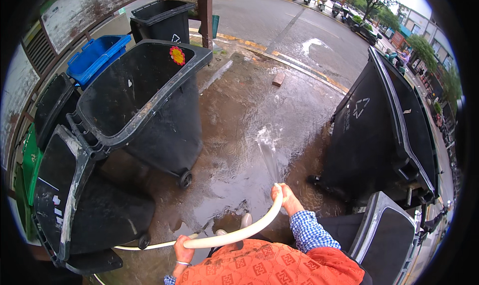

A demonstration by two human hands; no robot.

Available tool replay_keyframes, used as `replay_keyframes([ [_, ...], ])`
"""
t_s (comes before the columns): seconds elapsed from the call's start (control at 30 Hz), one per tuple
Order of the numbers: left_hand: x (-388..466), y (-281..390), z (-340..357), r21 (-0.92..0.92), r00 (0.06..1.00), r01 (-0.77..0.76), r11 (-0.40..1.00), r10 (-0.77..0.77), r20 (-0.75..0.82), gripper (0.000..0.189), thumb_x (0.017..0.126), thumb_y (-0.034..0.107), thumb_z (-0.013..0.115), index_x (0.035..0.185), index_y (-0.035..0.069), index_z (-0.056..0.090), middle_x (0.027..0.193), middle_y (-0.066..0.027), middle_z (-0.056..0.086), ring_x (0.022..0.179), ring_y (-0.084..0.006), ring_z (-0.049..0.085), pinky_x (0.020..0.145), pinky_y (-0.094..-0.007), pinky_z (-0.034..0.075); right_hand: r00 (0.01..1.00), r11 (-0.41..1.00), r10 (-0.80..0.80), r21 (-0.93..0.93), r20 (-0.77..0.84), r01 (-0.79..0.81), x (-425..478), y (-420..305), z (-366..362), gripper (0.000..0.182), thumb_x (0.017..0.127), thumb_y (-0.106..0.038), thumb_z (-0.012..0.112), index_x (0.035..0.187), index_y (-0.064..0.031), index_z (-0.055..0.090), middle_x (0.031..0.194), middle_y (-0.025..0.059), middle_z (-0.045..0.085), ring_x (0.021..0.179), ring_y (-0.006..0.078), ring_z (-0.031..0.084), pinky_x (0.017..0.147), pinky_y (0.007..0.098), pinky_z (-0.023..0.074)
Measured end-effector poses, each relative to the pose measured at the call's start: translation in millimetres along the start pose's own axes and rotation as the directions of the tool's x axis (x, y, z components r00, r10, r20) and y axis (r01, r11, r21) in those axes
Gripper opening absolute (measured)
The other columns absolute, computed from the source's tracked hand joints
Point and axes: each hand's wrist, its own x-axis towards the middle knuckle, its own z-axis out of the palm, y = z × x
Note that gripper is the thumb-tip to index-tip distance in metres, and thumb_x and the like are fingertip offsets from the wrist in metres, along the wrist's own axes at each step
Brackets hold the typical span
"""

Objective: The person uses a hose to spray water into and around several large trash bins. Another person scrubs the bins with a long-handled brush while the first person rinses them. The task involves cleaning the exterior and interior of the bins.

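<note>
A thick cream-coloured hose (pixel 239 235) curves in front of my body. My right hand (pixel 285 197) is closed around its outlet end, which points away from me. Water (pixel 270 154) shoots from that end and splashes on the wet ground. Lower left, my left hand (pixel 184 249) grips the hose farther back, with a band at the wrist. Behind that hand the hose runs left along the ground, past the wheel of a black bin. The tips of my shoes show beneath the hose.
Large black wheeled bins stand on the left (pixel 176 120) and right (pixel 363 135), with another at lower right (pixel 389 240). A blue bin (pixel 95 58) is at upper left. A brick (pixel 278 79) lies near the kerb (pixel 310 72); parked scooters line the far roadside.
</note>
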Motion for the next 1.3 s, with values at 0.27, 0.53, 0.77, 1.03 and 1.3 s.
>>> replay_keyframes([
  [0.27,-15,-12,-8,-0.008,0.998,-0.006,1.0,0.005,-0.067,0.013,0.06,0.004,0.063,0.061,0.005,0.05,0.062,-0.0109,0.051,0.06,-0.0299,0.053,0.055,-0.0357,0.042,0.963,0.959,-0.268,-0.092,0.014,0.269,-14,7,46,0.028,0.08,-0.029,0.042,0.066,-0.0048,0.047,0.051,0.0029,0.044,0.038,0.0133,0.037,0.037,0.026,0.0345],
  [0.53,-17,-18,-8,-0.041,0.998,0.011,0.999,-0.013,-0.067,0.012,0.06,0.002,0.061,0.061,0.005,0.05,0.061,-0.0105,0.05,0.059,-0.0295,0.052,0.055,-0.0354,0.041,0.897,0.887,-0.437,-0.135,0.064,0.441,-32,12,38,0.025,0.078,-0.027,0.043,0.067,-0.0057,0.05,0.05,0.0008,0.046,0.037,0.0126,0.039,0.037,0.0278,0.0354],
  [0.77,-19,-22,-9,-0.058,0.999,-0.006,0.998,0.003,-0.052,0.011,0.061,0.001,0.06,0.061,0.004,0.049,0.061,-0.0109,0.05,0.059,-0.0297,0.052,0.054,-0.0353,0.041,0.88,0.865,-0.471,-0.165,0.064,0.475,-31,16,33,0.024,0.079,-0.026,0.044,0.068,-0.0056,0.051,0.051,0.0009,0.048,0.037,0.012,0.041,0.037,0.0283,0.0361],
  [1.03,-27,-28,-15,-0.03,0.999,-0.008,1.0,0.007,-0.042,0.011,0.06,0.002,0.061,0.062,0.004,0.05,0.062,-0.0121,0.051,0.06,-0.0308,0.052,0.055,-0.0357,0.042,0.87,0.84,-0.486,-0.228,0.086,0.492,-30,32,55,0.027,0.081,-0.027,0.041,0.068,-0.0055,0.049,0.049,0.0011,0.045,0.037,0.0129,0.04,0.036,0.0284,0.0348],
  [1.3,-33,-29,-5,-0.016,1.0,0.016,1.0,-0.016,0.007,0.013,0.059,0.004,0.063,0.062,0.005,0.051,0.064,-0.012,0.051,0.062,-0.0318,0.053,0.056,-0.0365,0.042,0.815,0.803,-0.579,-0.166,0.007,0.572,-45,22,37,0.025,0.081,-0.027,0.039,0.068,-0.0071,0.047,0.05,0.0001,0.043,0.037,0.0124,0.037,0.038,0.0287,0.0344],
])
